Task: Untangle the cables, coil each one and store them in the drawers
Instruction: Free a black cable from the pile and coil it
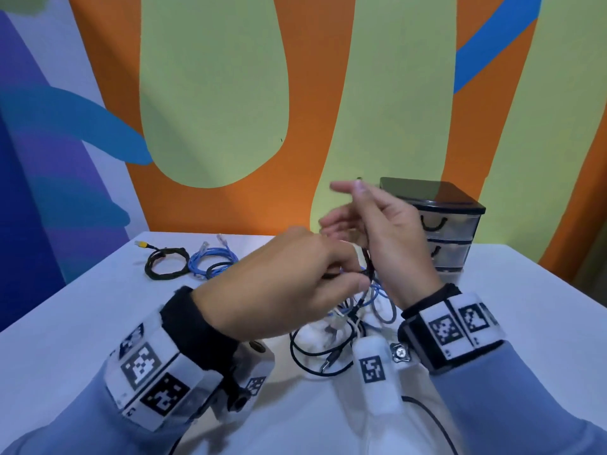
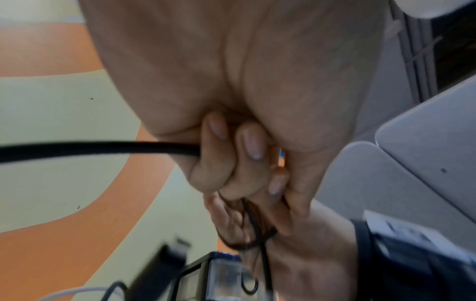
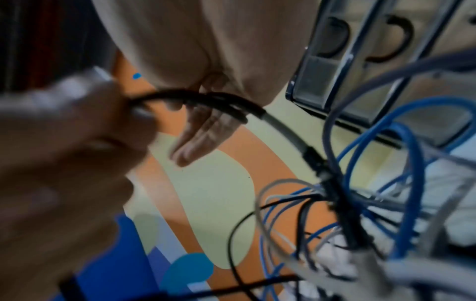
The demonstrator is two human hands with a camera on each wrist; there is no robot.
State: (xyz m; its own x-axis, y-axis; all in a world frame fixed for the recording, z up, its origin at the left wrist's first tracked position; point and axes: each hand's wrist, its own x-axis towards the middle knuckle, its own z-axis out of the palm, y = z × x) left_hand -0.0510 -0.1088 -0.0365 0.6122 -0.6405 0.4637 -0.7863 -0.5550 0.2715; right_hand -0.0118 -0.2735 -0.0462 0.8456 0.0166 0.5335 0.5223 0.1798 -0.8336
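Above the table my left hand [image 1: 328, 277] pinches a thin black cable [image 1: 368, 269]; its fingers [image 2: 231, 154] curl round the cable [image 2: 90, 150] in the left wrist view. My right hand [image 1: 377, 231] is raised with straight fingers, and dark loops of the same cable [image 3: 219, 101] lie across its palm under the thumb. The cable hangs down into a tangle [image 1: 348, 320] of blue, grey, white and black cables [image 3: 360, 203] on the table. The small drawer unit [image 1: 443, 231] with clear drawers and black handles stands behind my right hand, drawers closed.
At the back left of the white table [image 1: 98, 307] lie a coiled black cable with a yellow plug [image 1: 164, 264] and a coiled blue cable [image 1: 213, 261]. A painted wall stands close behind the table. A black lead [image 1: 437, 425] runs off the near edge.
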